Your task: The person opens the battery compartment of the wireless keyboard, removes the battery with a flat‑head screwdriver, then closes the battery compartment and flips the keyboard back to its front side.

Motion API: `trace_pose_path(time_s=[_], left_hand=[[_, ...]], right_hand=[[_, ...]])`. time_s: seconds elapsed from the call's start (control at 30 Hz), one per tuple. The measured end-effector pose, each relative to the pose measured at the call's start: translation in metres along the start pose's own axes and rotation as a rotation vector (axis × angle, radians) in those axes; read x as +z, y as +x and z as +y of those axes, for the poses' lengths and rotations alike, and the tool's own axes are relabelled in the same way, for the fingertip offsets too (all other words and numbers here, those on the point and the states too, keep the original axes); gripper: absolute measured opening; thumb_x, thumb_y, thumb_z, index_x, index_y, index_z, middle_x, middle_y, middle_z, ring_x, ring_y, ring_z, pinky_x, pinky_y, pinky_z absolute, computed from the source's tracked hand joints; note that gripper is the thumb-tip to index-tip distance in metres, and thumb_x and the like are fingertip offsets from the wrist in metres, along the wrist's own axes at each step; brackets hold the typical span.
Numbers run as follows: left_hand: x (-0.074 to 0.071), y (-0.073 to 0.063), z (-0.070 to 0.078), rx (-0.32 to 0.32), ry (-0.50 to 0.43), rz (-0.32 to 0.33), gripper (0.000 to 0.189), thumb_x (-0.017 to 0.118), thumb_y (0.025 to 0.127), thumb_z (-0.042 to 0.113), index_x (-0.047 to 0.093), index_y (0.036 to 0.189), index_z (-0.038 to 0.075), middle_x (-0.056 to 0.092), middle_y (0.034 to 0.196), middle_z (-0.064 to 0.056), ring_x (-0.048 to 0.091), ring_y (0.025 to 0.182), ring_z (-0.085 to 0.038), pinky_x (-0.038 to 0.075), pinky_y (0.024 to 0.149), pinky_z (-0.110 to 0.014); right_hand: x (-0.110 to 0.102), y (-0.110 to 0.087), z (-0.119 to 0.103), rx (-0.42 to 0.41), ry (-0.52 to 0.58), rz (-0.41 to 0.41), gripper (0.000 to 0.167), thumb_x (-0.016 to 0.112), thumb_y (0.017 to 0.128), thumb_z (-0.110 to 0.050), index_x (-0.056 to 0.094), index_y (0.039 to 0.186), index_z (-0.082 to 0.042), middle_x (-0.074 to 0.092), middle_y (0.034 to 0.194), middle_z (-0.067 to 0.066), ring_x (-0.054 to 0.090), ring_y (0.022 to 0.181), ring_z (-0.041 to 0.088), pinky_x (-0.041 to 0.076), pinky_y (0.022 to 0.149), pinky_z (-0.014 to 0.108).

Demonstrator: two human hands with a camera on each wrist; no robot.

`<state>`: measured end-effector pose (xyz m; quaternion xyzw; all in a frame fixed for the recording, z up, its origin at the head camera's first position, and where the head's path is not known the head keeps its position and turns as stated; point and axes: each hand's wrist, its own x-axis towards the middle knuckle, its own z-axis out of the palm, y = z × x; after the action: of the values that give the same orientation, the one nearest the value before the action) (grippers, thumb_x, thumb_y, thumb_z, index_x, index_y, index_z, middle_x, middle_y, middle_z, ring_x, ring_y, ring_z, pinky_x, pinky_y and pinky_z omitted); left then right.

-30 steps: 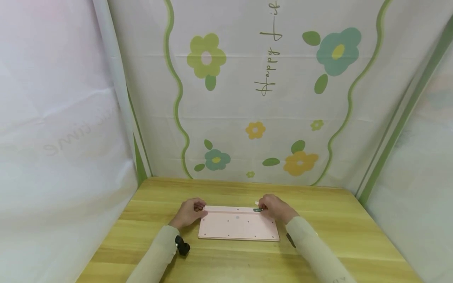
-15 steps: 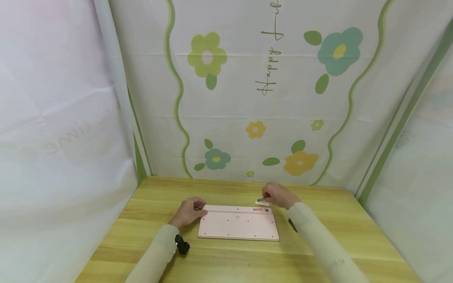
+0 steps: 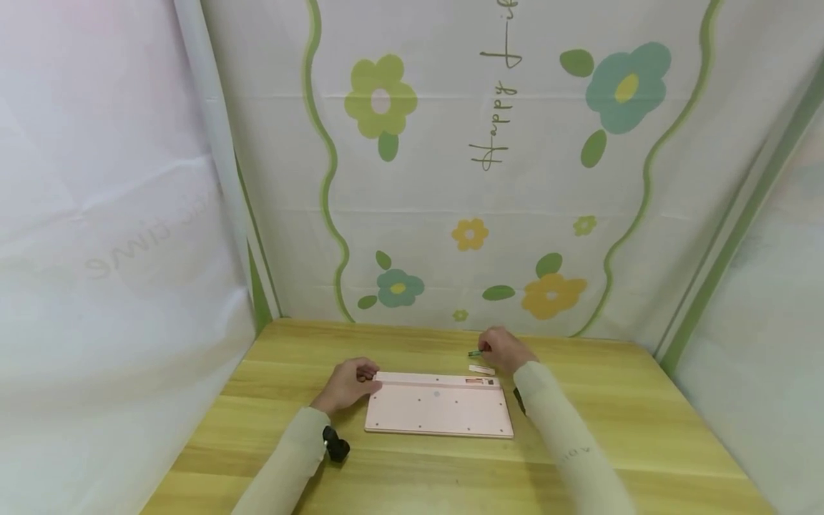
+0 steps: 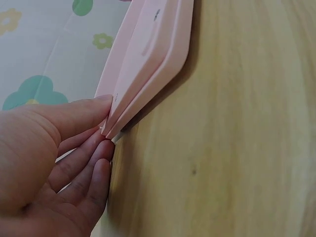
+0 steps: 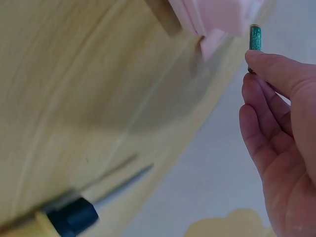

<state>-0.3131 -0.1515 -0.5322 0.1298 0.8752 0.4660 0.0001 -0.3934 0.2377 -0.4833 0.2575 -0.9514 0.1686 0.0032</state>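
Observation:
A pink keyboard (image 3: 439,411) lies underside up on the table, with small screws dotted over its back. Its battery compartment (image 3: 477,381) is uncovered at the far right corner. My left hand (image 3: 347,387) pinches the far left corner, thumb on top and fingers at the edge, as the left wrist view shows. Beyond the keyboard, my right hand (image 3: 506,349) holds a small green battery (image 5: 255,38) between thumb and fingers, one end sticking out. Just behind the compartment lies a small pale battery cover (image 3: 481,370), apart from the keyboard.
In the right wrist view, what looks like a screwdriver (image 5: 74,217) with a dark collar and metal shaft lies on the wooden table (image 3: 399,472), blurred. A flower-printed cloth (image 3: 438,157) hangs behind the far edge, with cloth on both sides.
My right hand has lifted away from the compartment with the battery and moved back past the cover, uncovering the slot. The left hand stays on its corner.

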Motion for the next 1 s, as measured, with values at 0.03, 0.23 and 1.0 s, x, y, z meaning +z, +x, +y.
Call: trace_pose_path(time_s=[0.03, 0.23, 1.0], left_hand=[[0.000, 0.000, 0.000, 0.003, 0.001, -0.002, 0.027, 0.080, 0.094, 0.010, 0.073, 0.118, 0.002, 0.074, 0.111, -0.009, 0.068, 0.103, -0.022, 0.058, 0.092, -0.039], [0.001, 0.000, 0.000, 0.003, 0.001, 0.001, 0.027, 0.081, 0.093, 0.010, 0.073, 0.118, 0.002, 0.074, 0.111, -0.009, 0.068, 0.103, -0.021, 0.058, 0.091, -0.038], [0.003, -0.001, 0.001, -0.012, 0.006, -0.002, 0.026, 0.080, 0.094, 0.011, 0.073, 0.118, 0.004, 0.073, 0.111, -0.008, 0.067, 0.101, -0.020, 0.057, 0.091, -0.039]], right_hand=[[0.003, 0.001, 0.001, 0.022, 0.017, 0.003, 0.009, 0.073, 0.096, 0.001, 0.076, 0.089, -0.004, 0.071, 0.087, 0.006, 0.060, 0.076, 0.012, 0.053, 0.068, 0.030], [0.017, 0.003, 0.004, 0.057, 0.063, 0.021, 0.005, 0.077, 0.095, -0.003, 0.076, 0.090, -0.004, 0.073, 0.089, 0.006, 0.064, 0.079, 0.014, 0.058, 0.072, 0.034], [0.019, -0.006, 0.016, 0.041, 0.088, 0.041, 0.018, 0.071, 0.096, -0.002, 0.076, 0.113, 0.005, 0.076, 0.105, 0.014, 0.069, 0.091, 0.020, 0.061, 0.082, 0.040]])
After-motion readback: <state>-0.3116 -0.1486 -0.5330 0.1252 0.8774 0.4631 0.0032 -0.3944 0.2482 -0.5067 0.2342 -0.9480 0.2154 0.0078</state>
